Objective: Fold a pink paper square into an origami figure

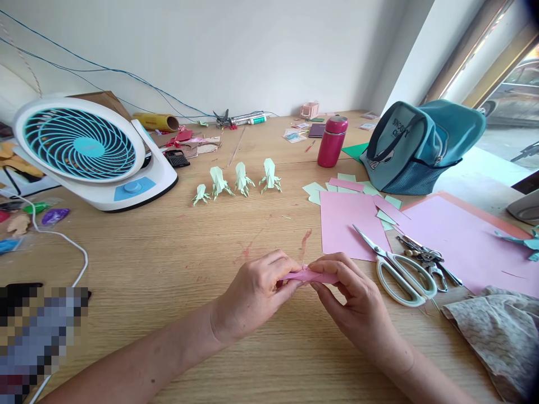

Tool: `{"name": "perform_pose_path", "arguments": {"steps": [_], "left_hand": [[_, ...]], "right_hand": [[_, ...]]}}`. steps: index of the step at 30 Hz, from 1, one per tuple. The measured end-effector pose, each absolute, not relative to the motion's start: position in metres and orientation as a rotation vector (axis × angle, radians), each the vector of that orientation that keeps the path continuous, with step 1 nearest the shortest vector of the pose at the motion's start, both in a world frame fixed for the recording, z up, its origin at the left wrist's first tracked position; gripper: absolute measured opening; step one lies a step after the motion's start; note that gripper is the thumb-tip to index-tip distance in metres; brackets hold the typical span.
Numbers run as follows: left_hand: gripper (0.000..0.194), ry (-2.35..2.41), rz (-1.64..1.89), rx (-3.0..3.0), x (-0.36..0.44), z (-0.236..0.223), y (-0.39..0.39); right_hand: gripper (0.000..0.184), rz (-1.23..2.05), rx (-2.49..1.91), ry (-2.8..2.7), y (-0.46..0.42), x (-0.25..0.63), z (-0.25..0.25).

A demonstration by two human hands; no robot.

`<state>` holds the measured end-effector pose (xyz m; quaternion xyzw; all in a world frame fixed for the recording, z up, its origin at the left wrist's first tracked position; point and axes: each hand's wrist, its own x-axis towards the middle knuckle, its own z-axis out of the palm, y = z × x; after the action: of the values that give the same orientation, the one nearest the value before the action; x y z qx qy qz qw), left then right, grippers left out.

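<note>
A small piece of folded pink paper (310, 275) is pinched between both hands above the front middle of the wooden table. My left hand (263, 286) grips its left end with thumb and fingers. On the other end, my right hand (353, 292) is closed, thumb below and fingers on top. Fingers cover much of the paper, so its full shape is hidden. White-handled scissors (406, 275) lie to the right of my right hand, their blades over a pink paper sheet (347, 219). Several pale green folded paper figures (243, 178) stand in a row farther back.
A white-and-blue fan (88, 146) stands at the left. Behind the papers are a magenta bottle (332, 141) and a teal bag (415, 146). Keys (427, 258) lie beside the scissors, and a grey cloth (497, 331) is at the right edge. A white cable (84, 252) runs along the left.
</note>
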<state>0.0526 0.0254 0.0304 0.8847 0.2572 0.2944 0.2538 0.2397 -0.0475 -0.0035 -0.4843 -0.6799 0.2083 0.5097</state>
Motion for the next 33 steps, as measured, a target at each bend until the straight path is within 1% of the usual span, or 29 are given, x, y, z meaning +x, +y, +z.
{"name": "perform_pose_path", "arguments": {"steps": [3, 9, 13, 19, 26, 33], "left_hand": [[0.007, 0.689, 0.835, 2.39, 0.054, 0.028, 0.026], [0.011, 0.643, 0.846, 2.418, 0.052, 0.028, 0.026], [0.013, 0.65, 0.826, 2.395, 0.051, 0.032, 0.027], [0.023, 0.683, 0.881, 2.41, 0.051, 0.042, 0.031], [0.015, 0.628, 0.832, 2.401, 0.05, 0.045, 0.032], [0.018, 0.49, 0.982, 2.498, 0.049, 0.041, 0.029]], "right_hand": [[0.027, 0.541, -1.168, -1.615, -0.047, 0.24, -0.004], [0.027, 0.6, -1.166, -1.603, -0.046, 0.242, -0.005], [0.027, 0.516, -1.171, -1.638, -0.045, 0.243, -0.004], [0.028, 0.351, -1.142, -1.626, -0.047, 0.242, 0.001], [0.031, 0.254, -1.092, -1.648, -0.049, 0.243, 0.003], [0.029, 0.259, -1.089, -1.657, -0.049, 0.243, 0.005]]}}
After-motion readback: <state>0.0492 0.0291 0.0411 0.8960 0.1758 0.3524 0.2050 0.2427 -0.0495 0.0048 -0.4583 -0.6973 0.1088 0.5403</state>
